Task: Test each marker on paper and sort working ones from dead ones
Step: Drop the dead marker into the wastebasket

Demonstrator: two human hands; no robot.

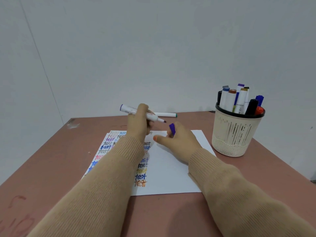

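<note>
You have a single view: the head camera, set above and behind your left hand (pixel 138 121) and right hand (pixel 177 140), facing forward and down. It sits near — both fill mid-frame, the wall (pixel 153 48) rising beyond them.

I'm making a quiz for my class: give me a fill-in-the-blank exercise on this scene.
The marker in the left hand has a ___ tip.
The cap in the right hand is ___ the marker.
The word repeated on the paper is ___.
The basket stands to the paper's ___.
Missing: purple, off, test, right.
</note>
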